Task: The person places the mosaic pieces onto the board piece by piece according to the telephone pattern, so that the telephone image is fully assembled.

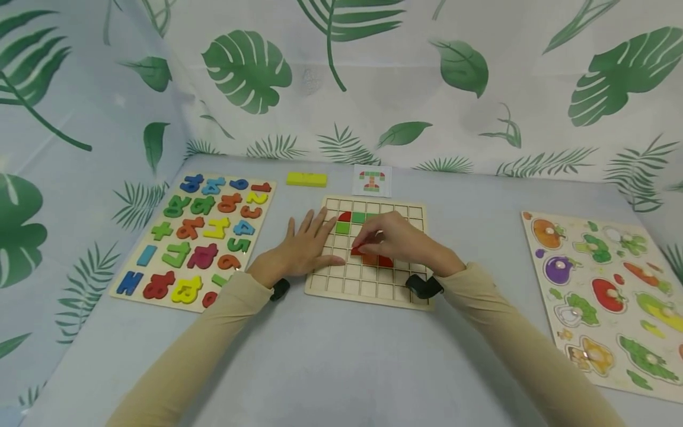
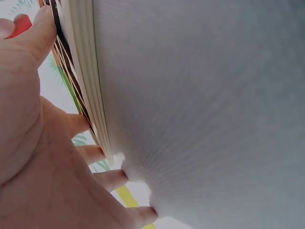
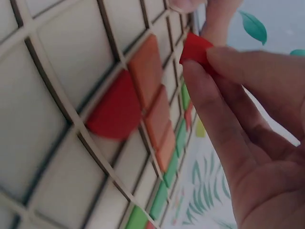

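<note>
A wooden grid board [image 1: 368, 289] lies on the table. My left hand [image 1: 302, 248] rests on its left side, fingers spread. My right hand [image 1: 397, 238] pinches a small red piece [image 3: 194, 48] between thumb and fingers, just over the middle rows of the board. Beside that piece are an orange square [image 1: 369, 259] and a red quarter-round piece [image 1: 385, 261], both on the grid. Farther back sit another red quarter-round [image 1: 345, 217] and green squares [image 1: 358, 217]. More orange squares [image 3: 158, 117] appear in a line in the right wrist view; in the head view my right hand covers part of it.
Behind the board lie a pattern card [image 1: 372, 181] and a yellow block [image 1: 306, 179]. A number puzzle [image 1: 176, 235] is at the left, a vegetable puzzle [image 1: 583, 281] at the right. A leaf-print cloth [image 1: 373, 77] hangs behind the table.
</note>
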{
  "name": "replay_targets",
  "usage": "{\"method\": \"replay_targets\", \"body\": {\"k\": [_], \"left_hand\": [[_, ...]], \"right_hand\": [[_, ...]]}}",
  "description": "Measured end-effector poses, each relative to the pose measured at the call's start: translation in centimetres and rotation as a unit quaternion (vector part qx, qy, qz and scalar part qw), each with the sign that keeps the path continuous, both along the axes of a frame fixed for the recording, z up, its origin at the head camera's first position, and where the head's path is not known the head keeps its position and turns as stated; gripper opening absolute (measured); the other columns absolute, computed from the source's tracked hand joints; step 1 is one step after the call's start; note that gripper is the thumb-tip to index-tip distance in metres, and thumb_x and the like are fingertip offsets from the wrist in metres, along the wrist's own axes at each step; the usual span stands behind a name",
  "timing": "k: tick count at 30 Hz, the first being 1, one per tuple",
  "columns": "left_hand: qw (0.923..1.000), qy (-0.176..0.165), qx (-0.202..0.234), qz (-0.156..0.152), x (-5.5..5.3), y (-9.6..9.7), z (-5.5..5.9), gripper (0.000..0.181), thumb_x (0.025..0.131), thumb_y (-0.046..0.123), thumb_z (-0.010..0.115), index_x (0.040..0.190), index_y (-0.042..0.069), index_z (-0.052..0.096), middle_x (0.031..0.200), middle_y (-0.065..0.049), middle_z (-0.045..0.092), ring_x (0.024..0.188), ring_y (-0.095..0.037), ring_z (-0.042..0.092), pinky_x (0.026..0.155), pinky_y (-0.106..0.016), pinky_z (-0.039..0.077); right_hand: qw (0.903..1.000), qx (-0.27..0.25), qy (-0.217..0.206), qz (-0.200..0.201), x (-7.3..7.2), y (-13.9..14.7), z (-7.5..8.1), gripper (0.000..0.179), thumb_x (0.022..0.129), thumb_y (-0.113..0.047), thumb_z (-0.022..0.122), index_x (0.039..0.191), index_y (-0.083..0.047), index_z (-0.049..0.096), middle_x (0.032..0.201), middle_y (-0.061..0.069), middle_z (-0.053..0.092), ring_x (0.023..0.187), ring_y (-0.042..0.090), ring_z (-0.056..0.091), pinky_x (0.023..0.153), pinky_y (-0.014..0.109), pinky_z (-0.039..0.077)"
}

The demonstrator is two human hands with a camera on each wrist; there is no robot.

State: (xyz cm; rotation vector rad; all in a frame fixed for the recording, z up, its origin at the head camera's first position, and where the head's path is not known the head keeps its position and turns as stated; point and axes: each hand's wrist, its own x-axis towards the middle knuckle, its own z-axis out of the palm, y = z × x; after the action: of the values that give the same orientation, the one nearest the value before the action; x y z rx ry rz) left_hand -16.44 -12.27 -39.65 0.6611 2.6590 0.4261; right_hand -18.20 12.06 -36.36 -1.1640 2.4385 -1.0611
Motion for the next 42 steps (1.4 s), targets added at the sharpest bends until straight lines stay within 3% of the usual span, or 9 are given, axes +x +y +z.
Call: {"method": "replay_targets", "body": {"k": [9, 19, 34, 42], "left_hand": [[1.0000, -0.001, 0.003, -0.002, 0.1, 0.0, -0.1, 0.095, 0.105, 0.057, 0.055, 0.169, 0.007, 0.006, 0.174, -0.019, -0.010, 0.159, -0.044, -0.009, 0.120, -0.072, -0.005], [1.0000, -0.003, 0.001, 0.000, 0.0, 0.1, 0.0, 0.095, 0.105, 0.057, 0.055, 0.169, 0.007, 0.007, 0.174, -0.019, -0.009, 0.159, -0.044, -0.009, 0.120, -0.072, -0.005], [1.0000, -0.005, -0.005, -0.001, 0.0, 0.0, 0.3, 0.094, 0.105, 0.057, 0.054, 0.169, 0.006, 0.006, 0.174, -0.019, -0.010, 0.159, -0.044, -0.010, 0.120, -0.071, -0.005], [1.0000, -0.004, 0.001, -0.002, 0.0, -0.1, 0.0, 0.094, 0.106, 0.056, 0.054, 0.169, 0.005, 0.006, 0.174, -0.020, -0.010, 0.159, -0.045, -0.010, 0.120, -0.072, -0.005]], "right_hand": [[0.9996, 0.022, 0.004, -0.015, 0.1, -0.4, -0.6, 0.010, 0.090, 0.002, 0.080, 0.096, -0.005, 0.084, 0.095, 0.000, 0.076, 0.091, 0.017, 0.069, 0.079, 0.032, 0.057], [0.9992, 0.038, -0.004, -0.011, 0.3, -0.4, -0.6, 0.008, 0.092, 0.000, 0.079, 0.097, -0.004, 0.084, 0.096, 0.005, 0.077, 0.090, 0.017, 0.069, 0.080, 0.033, 0.057], [0.9935, 0.070, 0.078, 0.043, 0.5, -1.0, -0.5, 0.009, 0.090, 0.005, 0.079, 0.098, 0.002, 0.082, 0.096, 0.008, 0.076, 0.093, 0.024, 0.072, 0.082, 0.035, 0.060], [0.9921, 0.072, 0.092, 0.047, 0.6, -1.2, -0.9, 0.009, 0.089, 0.004, 0.080, 0.097, 0.002, 0.082, 0.095, 0.009, 0.075, 0.092, 0.024, 0.072, 0.082, 0.034, 0.060]]}}
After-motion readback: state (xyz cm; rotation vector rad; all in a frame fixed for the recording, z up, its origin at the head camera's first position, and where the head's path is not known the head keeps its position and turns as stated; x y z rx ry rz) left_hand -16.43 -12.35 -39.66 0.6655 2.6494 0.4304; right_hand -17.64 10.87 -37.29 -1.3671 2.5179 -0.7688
